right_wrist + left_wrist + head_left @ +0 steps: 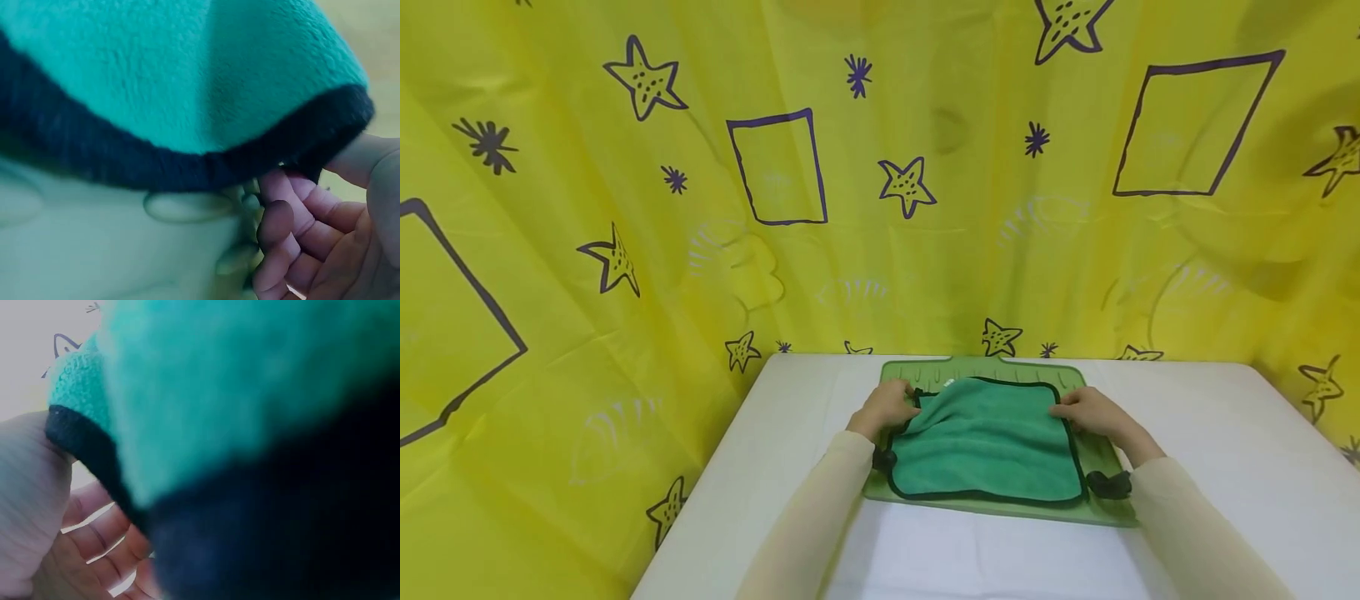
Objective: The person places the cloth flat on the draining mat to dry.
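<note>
A green towel [992,442] with dark edging is spread over a light green ridged board [906,371], with wrinkles running across it. At its left side my left hand [886,407] pinches the towel's edge; in the left wrist view the fingers [103,531] curl below the dark border and the fingertips are partly hidden. Opposite, my right hand [1093,412] pinches the right edge near the far corner. The right wrist view shows the towel [169,81] lifted over the board, its dark border between thumb and fingers.
The board lies on a white table [805,400] near its far edge. A yellow curtain [850,267] with stars and squares hangs behind and to the left. A small white bit [949,382] shows at the towel's far edge.
</note>
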